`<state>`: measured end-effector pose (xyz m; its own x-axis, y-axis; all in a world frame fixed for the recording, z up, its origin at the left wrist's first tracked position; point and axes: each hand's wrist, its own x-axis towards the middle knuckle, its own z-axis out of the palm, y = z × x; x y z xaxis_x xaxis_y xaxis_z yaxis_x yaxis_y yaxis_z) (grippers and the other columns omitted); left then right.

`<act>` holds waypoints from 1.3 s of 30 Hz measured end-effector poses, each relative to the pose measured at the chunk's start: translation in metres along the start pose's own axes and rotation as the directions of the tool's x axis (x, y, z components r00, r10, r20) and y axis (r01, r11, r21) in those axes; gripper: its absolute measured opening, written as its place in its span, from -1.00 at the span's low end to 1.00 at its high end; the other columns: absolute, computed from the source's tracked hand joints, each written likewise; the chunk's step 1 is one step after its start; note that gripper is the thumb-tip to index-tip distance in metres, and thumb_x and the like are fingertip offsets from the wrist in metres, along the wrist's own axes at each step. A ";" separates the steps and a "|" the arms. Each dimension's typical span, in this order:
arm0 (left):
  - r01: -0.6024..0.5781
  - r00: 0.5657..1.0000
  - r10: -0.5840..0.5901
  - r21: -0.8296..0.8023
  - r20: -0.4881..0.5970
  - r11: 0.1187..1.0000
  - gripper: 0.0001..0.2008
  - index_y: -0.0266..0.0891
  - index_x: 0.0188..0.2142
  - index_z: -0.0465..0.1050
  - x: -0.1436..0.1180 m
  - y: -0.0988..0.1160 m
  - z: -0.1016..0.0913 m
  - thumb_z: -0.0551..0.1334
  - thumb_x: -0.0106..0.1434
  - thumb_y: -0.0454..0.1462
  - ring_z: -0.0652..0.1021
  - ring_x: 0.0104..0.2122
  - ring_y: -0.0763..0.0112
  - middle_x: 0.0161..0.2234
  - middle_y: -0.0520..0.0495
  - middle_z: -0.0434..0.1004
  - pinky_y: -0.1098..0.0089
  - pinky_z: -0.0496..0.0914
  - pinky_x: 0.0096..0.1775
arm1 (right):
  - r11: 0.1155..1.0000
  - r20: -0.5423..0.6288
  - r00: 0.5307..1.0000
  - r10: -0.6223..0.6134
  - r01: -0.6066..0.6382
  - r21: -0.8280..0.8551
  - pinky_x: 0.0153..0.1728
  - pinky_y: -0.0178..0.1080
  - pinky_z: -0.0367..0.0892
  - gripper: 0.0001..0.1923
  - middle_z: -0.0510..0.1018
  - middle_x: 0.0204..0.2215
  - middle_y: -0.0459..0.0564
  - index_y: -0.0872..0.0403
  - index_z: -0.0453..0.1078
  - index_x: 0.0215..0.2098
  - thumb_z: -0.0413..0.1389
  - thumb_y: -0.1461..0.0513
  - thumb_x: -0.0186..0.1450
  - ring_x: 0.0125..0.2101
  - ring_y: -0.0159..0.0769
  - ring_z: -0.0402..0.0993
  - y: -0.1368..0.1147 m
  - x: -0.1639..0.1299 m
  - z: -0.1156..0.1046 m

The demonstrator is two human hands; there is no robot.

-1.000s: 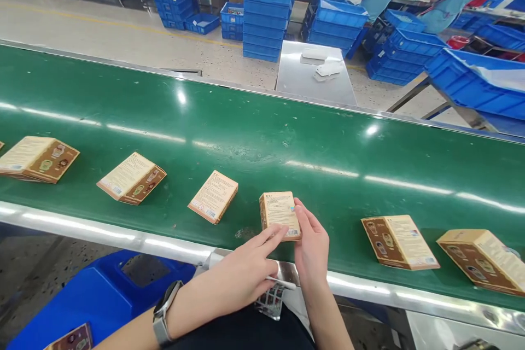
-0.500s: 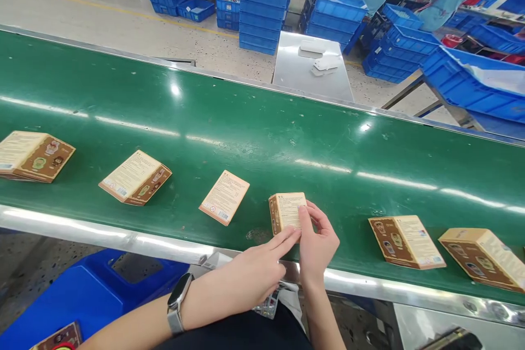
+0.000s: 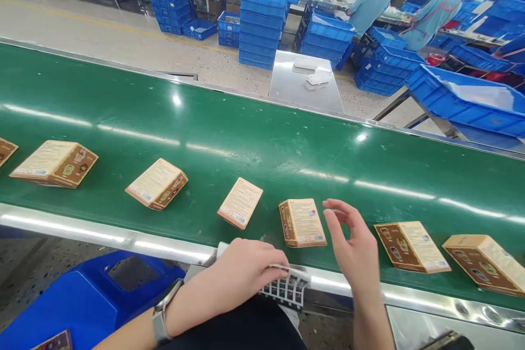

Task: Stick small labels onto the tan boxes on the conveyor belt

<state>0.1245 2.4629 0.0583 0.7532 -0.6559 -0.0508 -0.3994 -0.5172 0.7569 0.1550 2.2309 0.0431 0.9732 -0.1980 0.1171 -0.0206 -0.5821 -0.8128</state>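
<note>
**Both hands off the carton on the green belt**

The small carton lies flat on the green conveyor belt, printed panel up, near the belt's close edge. Neither hand touches it.

The right hand hovers just to the carton's right, palm turned toward it, fingers spread wide and lightly curled, holding nothing. It sits between the carton and the next carton on its far side; a further carton lies beyond that one.

The left hand rests below and to the left of the carton, over the belt's metal rail, fingers curled downward. Its fingertips lie on a thin white strip at the top of a sheet of small labels hanging off the rail; whether it pinches the strip or only presses it cannot be told. A watch is on that wrist.

To the left of the left hand, three more cartons lie spaced along the belt: a flat carton nearest, then a tilted carton, then the far carton. A blue bin stands under the left forearm. Well beyond both hands, across the belt, are a steel table, stacked blue crates, and two people at a bench.
</note>
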 end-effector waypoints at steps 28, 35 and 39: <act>0.429 0.901 -0.433 -0.160 0.010 0.889 -0.83 -0.21 -0.37 0.57 -0.012 -0.009 -0.037 0.27 0.28 -0.20 0.58 -0.43 0.41 -0.47 0.05 0.62 0.48 0.31 -0.38 | 0.792 0.161 0.776 -0.610 0.596 0.130 0.03 0.00 0.34 -0.82 0.57 -0.03 0.06 -0.02 0.44 -0.15 0.12 0.37 0.36 0.02 -0.08 0.50 -0.014 -0.042 0.026; 0.015 0.999 -0.017 0.024 0.044 1.000 -0.91 -0.19 -0.40 0.54 -0.012 -0.027 -0.021 0.36 0.24 -0.28 0.25 0.33 0.15 0.30 0.01 0.31 0.22 0.17 0.29 | 0.801 0.137 0.976 0.169 -0.217 0.558 0.08 0.02 0.38 -0.54 0.35 0.25 0.10 -0.06 0.31 0.13 0.18 0.01 0.32 0.08 -0.06 0.48 0.027 -0.011 0.057; -0.070 0.996 0.060 0.151 0.074 0.986 -0.88 -0.25 -0.43 0.51 0.005 -0.036 -0.002 0.33 0.26 -0.35 0.08 0.39 0.13 0.41 -0.05 0.03 0.10 -0.02 0.38 | 0.747 0.105 0.955 0.278 -0.284 0.601 0.02 -0.06 0.42 -0.59 0.49 0.13 0.09 0.00 0.44 -0.03 0.25 -0.01 0.23 0.02 -0.10 0.51 0.029 0.001 0.067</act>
<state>0.1433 2.4792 0.0323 0.6875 -0.7242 -0.0533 -0.5254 -0.5468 0.6518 0.1712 2.2665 -0.0181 0.9477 -0.2676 -0.1741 -0.1538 0.0949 -0.9835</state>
